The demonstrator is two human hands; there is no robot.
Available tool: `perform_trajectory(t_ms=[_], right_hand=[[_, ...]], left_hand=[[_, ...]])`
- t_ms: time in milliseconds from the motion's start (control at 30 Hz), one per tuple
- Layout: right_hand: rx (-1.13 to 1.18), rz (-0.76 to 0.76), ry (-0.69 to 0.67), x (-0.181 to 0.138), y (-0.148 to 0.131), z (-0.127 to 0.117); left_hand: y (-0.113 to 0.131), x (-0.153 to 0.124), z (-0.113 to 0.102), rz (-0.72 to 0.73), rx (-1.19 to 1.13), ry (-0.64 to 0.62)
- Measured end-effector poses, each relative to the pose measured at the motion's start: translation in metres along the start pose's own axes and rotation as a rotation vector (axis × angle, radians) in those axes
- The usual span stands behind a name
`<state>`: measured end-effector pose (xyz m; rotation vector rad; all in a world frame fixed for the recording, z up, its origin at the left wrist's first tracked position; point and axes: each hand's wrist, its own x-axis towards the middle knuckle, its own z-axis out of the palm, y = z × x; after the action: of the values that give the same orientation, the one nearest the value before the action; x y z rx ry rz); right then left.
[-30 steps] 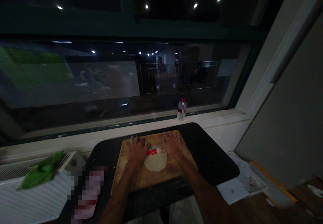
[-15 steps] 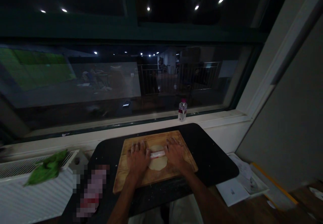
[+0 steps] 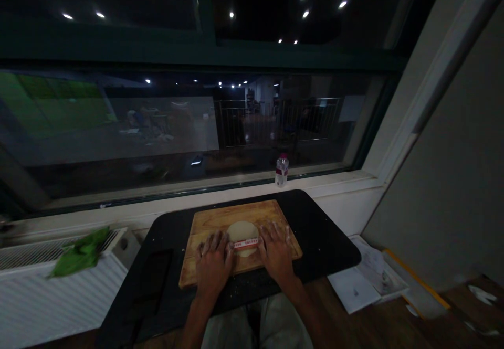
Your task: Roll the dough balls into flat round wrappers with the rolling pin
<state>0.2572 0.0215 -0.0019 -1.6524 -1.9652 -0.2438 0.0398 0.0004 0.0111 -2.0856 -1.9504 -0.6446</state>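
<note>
On a wooden cutting board (image 3: 212,218) lies a flat, roundish sheet of pale dough (image 3: 242,229). Across it runs a white rolling pin (image 3: 246,243) with red lettering; only its middle shows between my hands. My left hand (image 3: 214,257) lies over the pin's left end, fingers stretched forward and apart. Over the right end rests my right hand (image 3: 277,249), its fingers spread towards the far side of the board. Both hands press from above, and the pin's ends are hidden beneath them. Light flour-like dust marks the fingers.
The board lies on a black table (image 3: 318,233) with rounded corners. A clear bottle with a pink cap (image 3: 281,170) stands on the windowsill. A green cloth (image 3: 81,253) hangs over the radiator (image 3: 47,296) at left. White boxes (image 3: 354,288) lie low at right.
Both hands have moved nearer to me with the pin, from the dough's middle towards its near part. More of the dough's far side now shows. The camera view has shifted slightly.
</note>
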Motion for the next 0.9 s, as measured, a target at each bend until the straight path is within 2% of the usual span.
perform_trajectory(t_ms=[167, 300, 533, 767, 900], right_hand=[[-0.009, -0.035, 0.043, -0.01, 0.003, 0.002], [-0.018, -0.034, 0.04, -0.006, 0.002, 0.0], [0.003, 0.046, -0.107, 0.016, -0.004, -0.004], [-0.043, 0.084, -0.211, 0.052, -0.009, -0.002], [-0.054, 0.088, -0.255, 0.067, -0.009, 0.001]], left_hand=[[-0.005, -0.012, 0.003, 0.043, -0.026, 0.028], [-0.006, -0.009, 0.003, 0.033, -0.037, 0.007], [-0.002, 0.017, -0.004, -0.046, -0.007, -0.147], [0.001, 0.049, -0.007, -0.081, 0.048, -0.173], [0.002, 0.063, -0.007, -0.159, 0.073, -0.211]])
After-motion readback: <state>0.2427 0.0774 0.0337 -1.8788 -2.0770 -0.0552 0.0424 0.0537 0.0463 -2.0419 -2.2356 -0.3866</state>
